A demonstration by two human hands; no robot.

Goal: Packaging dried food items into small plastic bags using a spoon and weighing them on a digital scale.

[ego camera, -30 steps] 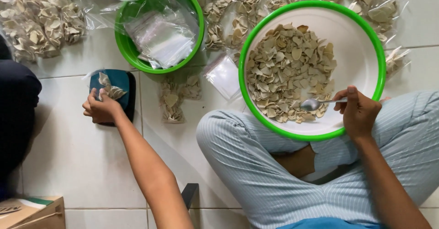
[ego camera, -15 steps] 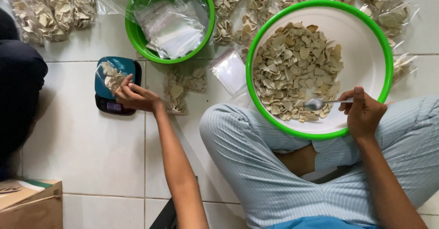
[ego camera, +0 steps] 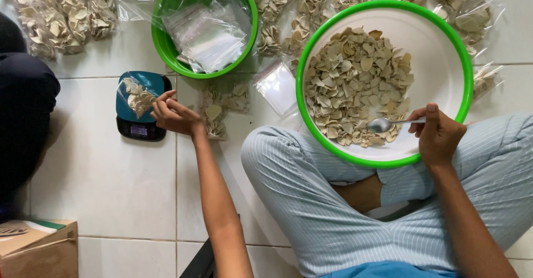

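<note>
While the right hand point(ego camera: 441, 136) grips a spoon point(ego camera: 388, 124) over the chips in the big green-rimmed bowl point(ego camera: 444, 28), the left hand point(ego camera: 175, 116), fingers loosely curled on nothing, touches a small chip bag point(ego camera: 137, 96) on the scale point(ego camera: 140, 107) left of that bowl; filled bags point(ego camera: 222, 103) lie between.

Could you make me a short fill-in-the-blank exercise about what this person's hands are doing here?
1. The right hand holds a metal ____ over the chips.
2. The large bowl of pale chips has a ____ rim.
3. The left hand touches a small clear bag of chips lying on a ____.
4. The smaller green bowl holds empty clear plastic ____.

Missing words: spoon; green; scale; bags
</note>
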